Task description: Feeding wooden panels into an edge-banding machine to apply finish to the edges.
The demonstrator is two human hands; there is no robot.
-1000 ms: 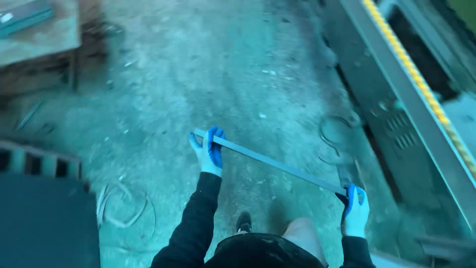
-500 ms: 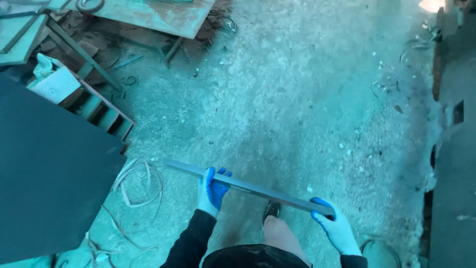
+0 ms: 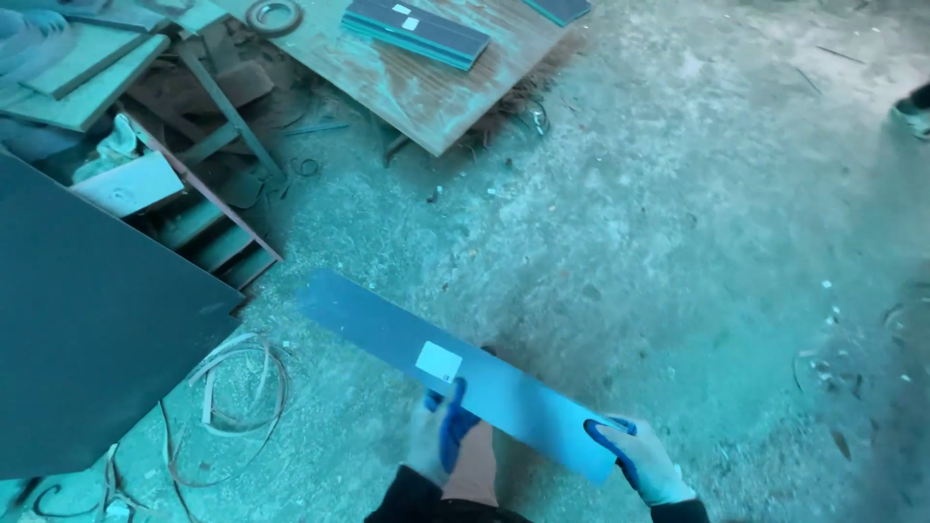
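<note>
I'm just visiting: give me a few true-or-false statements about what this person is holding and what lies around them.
1. Both gloved hands, the left hand and the right hand, grip the long flat panel. True.
2. The panel carries a small pale sticker. True.
3. The panel rests flat on the floor. False: it is held above the concrete floor.
4. The wooden board at the top is bare. False: dark strips lie on it.
5. Loose curled strapping lies on the floor at left. True.

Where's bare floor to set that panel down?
Bare concrete floor lies right of the wooden table, ahead of the panel in both hands. Crowded left: dark sheet, strap coils, shelf frame.
</note>
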